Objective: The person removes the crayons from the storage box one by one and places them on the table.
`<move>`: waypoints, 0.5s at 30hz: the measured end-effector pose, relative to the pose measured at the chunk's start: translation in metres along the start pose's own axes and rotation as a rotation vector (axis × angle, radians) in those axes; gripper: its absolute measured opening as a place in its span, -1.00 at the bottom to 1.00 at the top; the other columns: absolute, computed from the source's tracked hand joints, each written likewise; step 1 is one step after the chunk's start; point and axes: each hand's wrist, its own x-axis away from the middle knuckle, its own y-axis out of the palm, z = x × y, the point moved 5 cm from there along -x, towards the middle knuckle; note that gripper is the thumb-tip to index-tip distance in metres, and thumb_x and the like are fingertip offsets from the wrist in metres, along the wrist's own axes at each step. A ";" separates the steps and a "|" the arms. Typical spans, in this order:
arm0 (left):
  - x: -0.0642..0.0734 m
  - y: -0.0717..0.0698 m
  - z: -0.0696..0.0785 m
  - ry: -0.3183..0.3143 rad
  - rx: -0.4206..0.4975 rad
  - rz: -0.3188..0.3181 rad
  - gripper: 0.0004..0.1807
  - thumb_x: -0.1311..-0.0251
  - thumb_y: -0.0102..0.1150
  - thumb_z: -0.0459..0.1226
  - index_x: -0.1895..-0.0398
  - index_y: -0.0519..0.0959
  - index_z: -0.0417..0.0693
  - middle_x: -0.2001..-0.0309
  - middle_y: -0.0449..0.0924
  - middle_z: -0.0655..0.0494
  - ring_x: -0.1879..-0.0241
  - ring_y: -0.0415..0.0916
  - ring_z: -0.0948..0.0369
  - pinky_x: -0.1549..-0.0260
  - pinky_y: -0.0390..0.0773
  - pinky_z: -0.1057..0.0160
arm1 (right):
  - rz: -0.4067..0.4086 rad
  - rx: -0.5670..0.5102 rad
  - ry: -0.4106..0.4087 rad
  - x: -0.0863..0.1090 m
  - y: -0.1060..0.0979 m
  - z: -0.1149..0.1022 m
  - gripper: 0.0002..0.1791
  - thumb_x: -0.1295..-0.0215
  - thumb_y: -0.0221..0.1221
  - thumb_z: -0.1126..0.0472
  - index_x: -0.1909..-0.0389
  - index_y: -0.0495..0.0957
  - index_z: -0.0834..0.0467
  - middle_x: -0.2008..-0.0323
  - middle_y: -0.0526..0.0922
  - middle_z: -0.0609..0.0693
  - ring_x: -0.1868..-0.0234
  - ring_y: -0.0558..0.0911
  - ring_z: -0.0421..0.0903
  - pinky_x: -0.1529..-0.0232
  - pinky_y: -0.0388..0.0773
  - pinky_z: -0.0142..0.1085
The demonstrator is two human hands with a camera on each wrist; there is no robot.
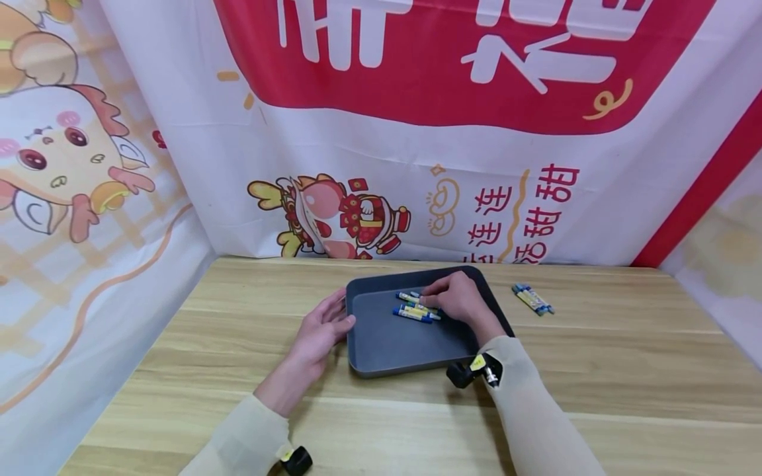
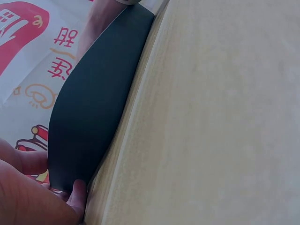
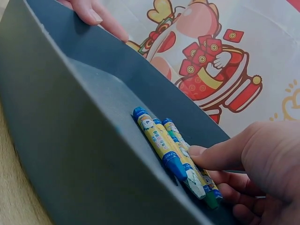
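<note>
A dark grey rectangular tray (image 1: 375, 340) lies on the table, its left side held by my left hand (image 1: 318, 334), with the thumb over the rim. In the left wrist view, fingers of that hand (image 2: 35, 197) bear on the tray's outer wall (image 2: 89, 108). Several crayons (image 1: 412, 315) in yellow wrappers lie side by side inside the tray. My right hand (image 1: 461, 297) reaches over them and pinches one crayon between thumb and fingers. The right wrist view shows a blue-tipped crayon (image 3: 157, 140) nearest the camera, with white and green tips beside it, close to the right thumb (image 3: 215, 157).
To the right of the tray, a small row of crayons (image 1: 532, 299) lies on the wooden table (image 1: 595, 370). A printed cloth (image 1: 381, 152) hangs along the table's back edge, with another (image 1: 77, 277) on the left side.
</note>
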 end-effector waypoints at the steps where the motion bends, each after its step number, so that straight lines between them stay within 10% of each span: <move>1: 0.000 0.000 0.000 0.000 0.002 0.000 -0.27 -0.47 0.14 -0.45 -0.66 0.24 0.07 -0.67 0.21 -0.09 -0.63 0.22 -0.11 -0.60 0.32 -0.08 | 0.000 -0.003 -0.002 0.000 0.000 0.001 -0.77 -0.42 0.38 0.10 -0.02 0.82 0.02 -0.07 0.78 0.06 -0.02 0.64 0.03 -0.15 0.59 -0.05; 15: 0.001 0.000 0.002 -0.009 -0.007 0.000 -0.27 -0.50 0.14 -0.42 -0.66 0.23 0.10 -0.68 0.18 -0.08 -0.63 0.21 -0.10 -0.61 0.30 -0.09 | 0.026 -0.059 -0.005 -0.001 0.001 0.000 -0.87 -0.40 0.40 0.17 0.09 0.83 0.01 0.04 0.76 0.05 0.04 0.61 0.03 -0.05 0.53 -0.15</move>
